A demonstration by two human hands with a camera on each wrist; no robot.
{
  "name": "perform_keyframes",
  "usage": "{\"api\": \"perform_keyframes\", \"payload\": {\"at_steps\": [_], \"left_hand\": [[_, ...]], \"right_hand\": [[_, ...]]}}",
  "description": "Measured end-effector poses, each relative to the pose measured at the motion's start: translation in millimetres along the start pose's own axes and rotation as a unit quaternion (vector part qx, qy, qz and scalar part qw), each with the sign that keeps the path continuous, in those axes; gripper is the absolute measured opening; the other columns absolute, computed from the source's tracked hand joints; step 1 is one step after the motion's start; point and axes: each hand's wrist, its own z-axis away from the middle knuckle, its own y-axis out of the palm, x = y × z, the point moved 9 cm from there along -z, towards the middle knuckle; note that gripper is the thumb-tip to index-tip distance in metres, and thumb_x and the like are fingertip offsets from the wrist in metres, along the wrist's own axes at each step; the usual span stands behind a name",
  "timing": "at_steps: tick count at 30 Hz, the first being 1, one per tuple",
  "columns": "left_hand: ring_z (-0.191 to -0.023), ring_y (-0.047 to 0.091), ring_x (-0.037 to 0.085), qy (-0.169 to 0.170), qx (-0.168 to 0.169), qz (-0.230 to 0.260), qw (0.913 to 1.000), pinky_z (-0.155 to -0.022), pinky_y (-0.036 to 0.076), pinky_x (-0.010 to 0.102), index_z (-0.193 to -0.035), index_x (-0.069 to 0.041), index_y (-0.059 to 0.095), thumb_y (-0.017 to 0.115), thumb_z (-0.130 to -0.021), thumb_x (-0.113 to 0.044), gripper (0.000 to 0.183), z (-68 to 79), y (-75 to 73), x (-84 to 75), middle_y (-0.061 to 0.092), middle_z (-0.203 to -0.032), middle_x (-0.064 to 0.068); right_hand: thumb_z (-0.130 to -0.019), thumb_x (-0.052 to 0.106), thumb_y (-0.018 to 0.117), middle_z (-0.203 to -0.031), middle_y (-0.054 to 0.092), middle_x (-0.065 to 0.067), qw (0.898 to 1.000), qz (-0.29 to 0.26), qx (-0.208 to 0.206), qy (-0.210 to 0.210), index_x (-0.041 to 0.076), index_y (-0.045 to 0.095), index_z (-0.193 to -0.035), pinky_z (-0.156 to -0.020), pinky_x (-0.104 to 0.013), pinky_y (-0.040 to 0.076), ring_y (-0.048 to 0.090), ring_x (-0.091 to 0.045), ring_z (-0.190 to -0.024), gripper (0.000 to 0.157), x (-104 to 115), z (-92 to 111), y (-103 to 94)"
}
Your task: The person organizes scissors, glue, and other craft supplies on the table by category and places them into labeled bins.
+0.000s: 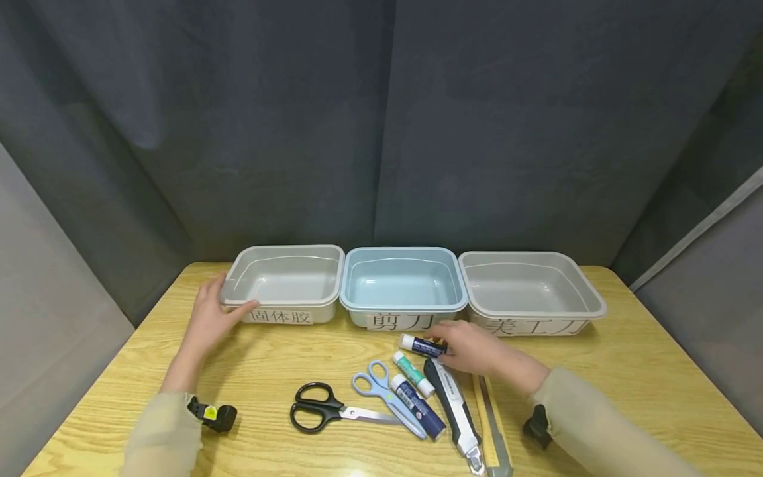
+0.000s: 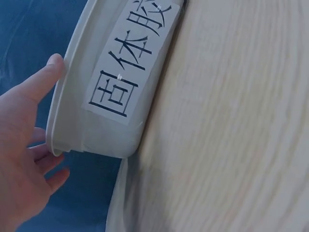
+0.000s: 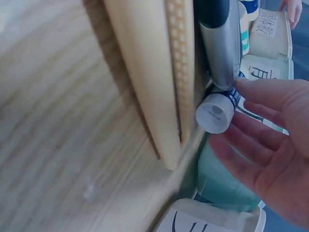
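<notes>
At the left grey bin (image 1: 328, 317), my left hand (image 1: 210, 317) rests against the near left corner, thumb along the front rim and other fingers by the side. Its fingers are loosely bent in the left wrist view. My right hand (image 1: 473, 346) pinches a dark blue glue stick (image 1: 422, 346) with a white cap, lying in front of the blue bin (image 1: 405, 309). The right wrist view shows the glue stick's clear round end (image 3: 215, 114) between thumb and fingers. Nearest to that hand are a grey-and-black utility knife (image 1: 453, 404) and a yellow utility knife (image 1: 490, 424).
A green glue stick (image 1: 412, 373), another blue glue stick (image 1: 417, 405), blue-handled scissors (image 1: 390, 397) and black-handled scissors (image 1: 334, 409) lie on the wooden table (image 1: 262, 371). The right grey bin (image 1: 536, 315) completes a row of labelled bins before a dark curtain (image 1: 381, 132).
</notes>
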Motion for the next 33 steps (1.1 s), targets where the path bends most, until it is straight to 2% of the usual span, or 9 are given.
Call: {"api": "perform_keyframes", "payload": {"at_steps": [10,14,20,27,31,33], "left_hand": [[-0.130,0.022,0.045,-0.045,0.039,0.063,0.9962,-0.103,0.023,0.059,-0.145,0.001,0.002,0.066,-0.079,-0.047,0.103,4.4,7.4,17.0,0.014,-0.145,0.030],[-0.130,0.024,0.043,-0.060,0.047,0.101,0.9919,-0.104,0.023,0.057,-0.146,-0.003,-0.002,0.066,-0.079,-0.046,0.104,2.0,14.1,25.8,0.015,-0.147,0.026],[-0.126,0.033,0.038,-0.057,0.039,0.175,0.9821,-0.103,0.028,0.052,-0.147,-0.009,0.002,0.067,-0.081,-0.037,0.096,-1.6,20.8,32.8,0.020,-0.146,0.022],[-0.126,0.034,0.036,-0.063,0.032,0.195,0.9783,-0.103,0.030,0.050,-0.147,-0.011,0.005,0.066,-0.082,-0.037,0.093,-2.9,19.0,39.3,0.023,-0.146,0.021],[-0.125,0.035,0.032,-0.067,0.034,0.204,0.9762,-0.102,0.032,0.045,-0.147,-0.012,0.005,0.065,-0.083,-0.037,0.091,-3.0,20.2,40.4,0.024,-0.147,0.019],[-0.126,0.035,0.031,-0.070,0.035,0.206,0.9754,-0.101,0.034,0.038,-0.147,-0.012,0.005,0.064,-0.083,-0.036,0.091,-1.7,20.9,40.6,0.023,-0.147,0.019]], "right_hand": [[-0.081,0.013,0.067,-0.094,0.065,-0.002,0.999,-0.028,0.043,0.012,0.007,0.063,-0.108,-0.072,-0.030,0.051,0.060,-0.014,-0.084,0.028,0.0,-15.3,10.5],[-0.078,0.010,0.068,-0.093,0.064,-0.003,0.999,-0.004,0.046,0.007,0.007,0.064,-0.107,-0.073,-0.032,0.050,0.059,-0.016,-0.084,0.029,2.0,-20.6,9.7],[-0.079,0.012,0.068,-0.094,0.063,0.000,0.999,0.026,0.041,-0.008,0.010,0.065,-0.107,-0.078,-0.032,0.050,0.059,-0.015,-0.087,0.029,13.2,-26.5,1.5],[-0.081,0.013,0.067,-0.095,0.063,-0.001,0.998,0.028,0.043,-0.030,0.010,0.063,-0.109,-0.075,-0.030,0.050,0.059,-0.014,-0.087,0.028,34.6,-32.0,-8.3],[-0.081,0.014,0.068,-0.099,0.063,-0.002,0.998,0.027,0.040,-0.051,0.009,0.062,-0.110,-0.075,-0.029,0.051,0.059,-0.014,-0.088,0.030,48.8,-35.0,-10.1],[-0.081,0.014,0.068,-0.098,0.063,-0.002,0.997,0.015,0.032,-0.065,0.009,0.063,-0.110,-0.074,-0.028,0.051,0.060,-0.014,-0.087,0.030,56.2,-37.9,-12.9]]}}
